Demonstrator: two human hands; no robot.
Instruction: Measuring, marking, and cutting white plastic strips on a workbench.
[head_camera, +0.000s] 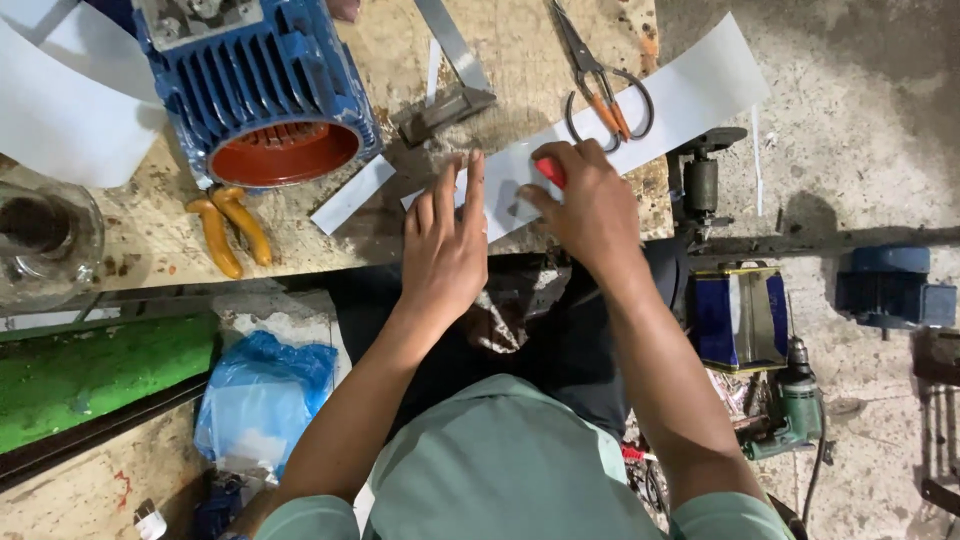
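1. white paper strip (650, 110) lies across the worn wooden desk (520, 50), near its front edge.
2. left hand (445, 245) presses flat on the strip, fingers spread apart.
3. right hand (590, 205) is clamped on a red-handled tool (549, 170) over the strip.
4. scissors (600, 85) lie just behind; blue motor housing (255, 85) and yellow-handled pliers (230, 230) sit left.

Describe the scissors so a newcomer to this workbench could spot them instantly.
Start at the blue motor housing on the wooden bench, then look right beyond the white strip. The scissors lie there, the only tool with two looped, orange-wrapped handles.
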